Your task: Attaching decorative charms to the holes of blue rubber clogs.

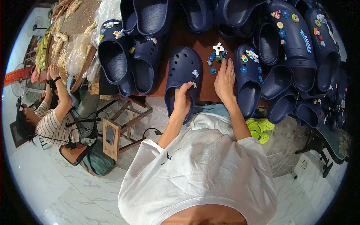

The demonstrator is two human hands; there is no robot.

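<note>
Navy blue clog (182, 80) with one pale flower charm, held in the left hand (182, 100). Reddish-brown wooden table (195, 41). Small charms (216, 56) in blue, white and green near the right hand (224, 80). More navy clogs (296, 41) dotted with multicoloured charms. Neon yellow-green clogs (259, 129). White T-shirt (198, 172). Black-and-white striped top (56, 129) on a nearby person. White marbled floor (56, 187).

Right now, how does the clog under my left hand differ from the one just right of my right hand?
The held clog carries only a charm or two near its strap, while the right clog has several coloured charms on its top. The left hand grips the held clog at its heel; the right clog lies free, with the right hand beside it at the loose charms. Both are navy with holes and lie on the brown table.
</note>
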